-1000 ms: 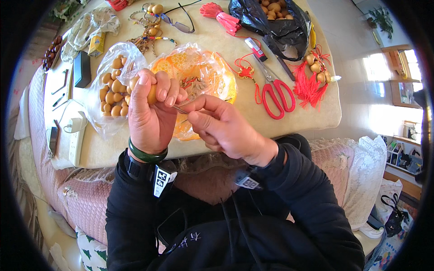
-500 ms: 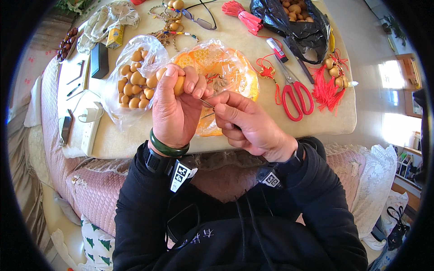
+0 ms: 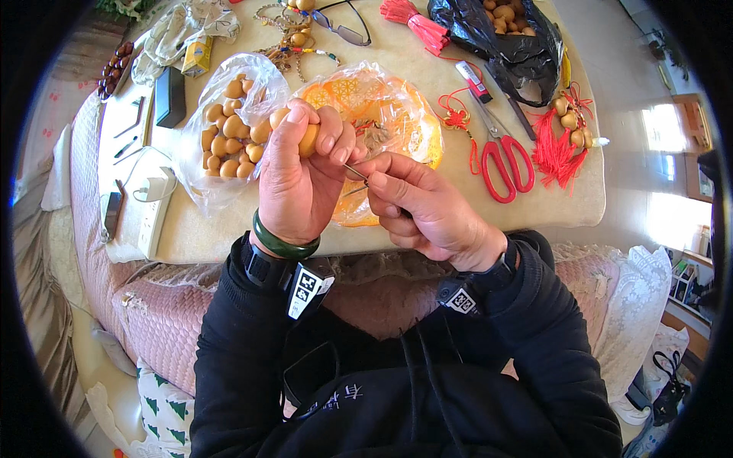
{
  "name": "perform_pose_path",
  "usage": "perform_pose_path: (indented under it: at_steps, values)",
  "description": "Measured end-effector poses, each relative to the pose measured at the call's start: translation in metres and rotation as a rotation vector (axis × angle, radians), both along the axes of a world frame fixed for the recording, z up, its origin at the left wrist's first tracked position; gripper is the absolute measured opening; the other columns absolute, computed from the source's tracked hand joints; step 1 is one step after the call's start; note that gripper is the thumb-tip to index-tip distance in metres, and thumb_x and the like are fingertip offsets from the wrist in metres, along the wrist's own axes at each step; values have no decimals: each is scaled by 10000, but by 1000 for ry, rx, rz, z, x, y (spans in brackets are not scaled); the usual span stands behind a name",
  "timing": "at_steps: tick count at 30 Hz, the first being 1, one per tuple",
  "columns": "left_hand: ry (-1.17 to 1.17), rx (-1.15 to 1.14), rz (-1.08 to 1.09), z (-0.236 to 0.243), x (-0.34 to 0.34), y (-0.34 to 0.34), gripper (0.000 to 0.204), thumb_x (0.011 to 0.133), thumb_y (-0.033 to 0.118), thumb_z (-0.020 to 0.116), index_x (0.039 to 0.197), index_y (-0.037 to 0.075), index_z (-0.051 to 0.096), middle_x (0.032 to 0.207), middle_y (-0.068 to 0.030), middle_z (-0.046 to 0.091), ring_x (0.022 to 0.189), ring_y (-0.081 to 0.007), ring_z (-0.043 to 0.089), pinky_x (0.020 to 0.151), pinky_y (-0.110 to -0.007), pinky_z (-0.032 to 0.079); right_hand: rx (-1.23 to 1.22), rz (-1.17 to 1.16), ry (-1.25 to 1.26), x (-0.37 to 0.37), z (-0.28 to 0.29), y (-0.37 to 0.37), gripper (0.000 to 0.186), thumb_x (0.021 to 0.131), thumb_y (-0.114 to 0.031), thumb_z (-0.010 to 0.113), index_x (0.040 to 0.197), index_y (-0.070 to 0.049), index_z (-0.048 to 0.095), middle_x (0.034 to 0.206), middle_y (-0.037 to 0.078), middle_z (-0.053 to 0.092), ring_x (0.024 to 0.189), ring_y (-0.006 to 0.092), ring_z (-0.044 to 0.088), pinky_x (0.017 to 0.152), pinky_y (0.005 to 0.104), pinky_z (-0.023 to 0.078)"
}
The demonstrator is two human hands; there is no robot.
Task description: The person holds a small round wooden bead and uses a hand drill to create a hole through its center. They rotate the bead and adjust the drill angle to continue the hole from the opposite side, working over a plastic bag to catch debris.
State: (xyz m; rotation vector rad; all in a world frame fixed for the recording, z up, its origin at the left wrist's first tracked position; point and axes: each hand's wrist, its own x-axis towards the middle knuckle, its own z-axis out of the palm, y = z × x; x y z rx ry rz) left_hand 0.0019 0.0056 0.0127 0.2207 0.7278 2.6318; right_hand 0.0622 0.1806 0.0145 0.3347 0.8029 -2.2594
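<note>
A small tan gourd point(image 3: 308, 142) is gripped in my left hand point(image 3: 296, 187), its fingers curled round it; part of it is hidden. Closed in a pinch, my right hand point(image 3: 434, 210) holds a thin metal pin-like tool point(image 3: 355, 172). The tool spans the small gap to my left fingertips; where its tip ends I cannot make out. Both hands are raised over the table's near edge. Beneath and beyond them lies an orange patterned tray point(image 3: 416, 99) covered in clear plastic, with small red items inside. On the left, a clear plastic bag point(image 3: 263, 72) holds several similar gourds point(image 3: 233, 145).
Red-handled scissors point(image 3: 496, 172), a red knotted cord point(image 3: 456, 118) and red tassels point(image 3: 556, 153) lie to the right. Farther back are a black bag point(image 3: 527, 65) of gourds, glasses point(image 3: 347, 30) and beaded strings point(image 3: 294, 49). A white power strip point(image 3: 156, 210) sits at left.
The whole view has shifted slightly. Both hands keep nearly the same pose, the left still round the gourd and the right still pinching the thin tool.
</note>
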Motion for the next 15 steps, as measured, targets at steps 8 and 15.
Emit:
perform_pose_path:
  at_steps: [8,15]
  values:
    - [-95,-134,108,-4,0,2,193,1047,268,495,971,91,506,844,-9,507,803,-146,507,808,-327,475,807,-178,916,-4,-9,-6,193,1004,-133,610,1168,-33,617,829,0,601,630,90,548,563,240,455]
    - [-225,-254,55,-8,-4,-6,217,1054,293,473,1031,88,541,963,-46,599,904,-170,590,847,-329,481,964,-218,1060,-9,-7,-8,199,1006,-96,594,1169,17,611,792,-2,597,654,110,572,600,266,495]
